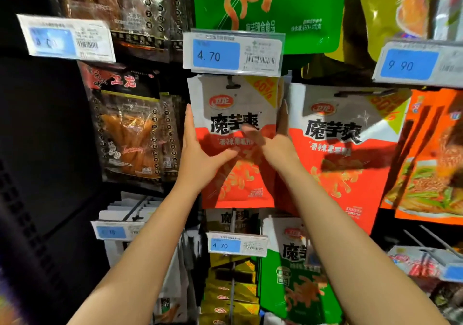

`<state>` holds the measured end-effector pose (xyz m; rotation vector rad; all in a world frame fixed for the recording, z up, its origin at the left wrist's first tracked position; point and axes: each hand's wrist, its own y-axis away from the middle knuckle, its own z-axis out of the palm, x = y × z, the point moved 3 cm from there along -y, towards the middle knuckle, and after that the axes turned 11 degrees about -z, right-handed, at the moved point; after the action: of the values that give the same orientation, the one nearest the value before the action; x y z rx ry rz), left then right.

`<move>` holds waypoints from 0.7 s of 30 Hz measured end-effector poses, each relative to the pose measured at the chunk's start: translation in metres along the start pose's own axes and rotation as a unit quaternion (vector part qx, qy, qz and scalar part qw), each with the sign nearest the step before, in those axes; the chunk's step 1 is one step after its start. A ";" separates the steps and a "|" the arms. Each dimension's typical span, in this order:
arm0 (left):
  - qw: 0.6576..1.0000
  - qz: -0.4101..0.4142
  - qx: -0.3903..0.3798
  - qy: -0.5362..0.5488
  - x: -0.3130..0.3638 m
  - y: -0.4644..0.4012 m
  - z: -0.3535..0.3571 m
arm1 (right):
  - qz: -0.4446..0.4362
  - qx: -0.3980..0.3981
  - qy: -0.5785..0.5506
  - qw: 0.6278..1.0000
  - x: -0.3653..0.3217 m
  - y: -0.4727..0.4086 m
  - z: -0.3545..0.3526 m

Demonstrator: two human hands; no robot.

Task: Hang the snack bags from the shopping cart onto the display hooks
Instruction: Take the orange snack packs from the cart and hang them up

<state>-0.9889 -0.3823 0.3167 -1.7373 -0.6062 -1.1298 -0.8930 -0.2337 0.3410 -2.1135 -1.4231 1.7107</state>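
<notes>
Hands reach up to a white and red snack bag [234, 134] that hangs in the middle of the display rack, its top hole on a black hook [231, 83] just under a price tag reading 4.70 [233, 52]. The left hand [200, 154] holds the bag's left edge, fingers straight up along the side and thumb laid across the red front. The right hand [276, 141] takes the bag's right edge, fingers going up behind it and thumb curled over the front, so the bag is pinched from both sides. Both bare forearms rise from the bottom edge of the view. Just to the right hangs a second white and red bag [345, 149] of the same kind, touching or nearly touching the held one. Above the tag hangs a green bag [270, 11], and a dark bag of brown strips [132, 129] hangs on the left side of the rack. An orange bag [431, 154] hangs near the right edge under a tag reading 9.90 [411, 65]. Lower down, a second 4.70 tag [236, 244] sits above yellow packets [230, 287]
</notes>
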 end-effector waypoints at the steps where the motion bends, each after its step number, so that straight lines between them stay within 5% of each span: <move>1: 1.000 0.003 0.003 -0.005 0.000 -0.002 0.002 | 0.002 -0.013 0.001 1.000 0.001 -0.002 0.001; 12: 0.997 0.007 0.032 -0.065 0.006 0.002 -0.002 | -0.042 -0.002 -0.031 0.999 -0.003 0.008 0.003; 17: 0.955 0.178 0.141 -0.190 0.025 0.046 0.021 | -0.099 0.089 0.033 0.991 -0.010 0.041 -0.034; 21: 0.960 0.244 0.035 -0.132 0.044 0.068 0.075 | -0.167 0.215 0.123 0.954 -0.002 0.066 -0.091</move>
<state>-0.8842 -0.3484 0.3161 -1.8544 -0.3376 -0.5308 -0.7803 -0.2301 0.3392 -1.6715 -1.1310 1.4125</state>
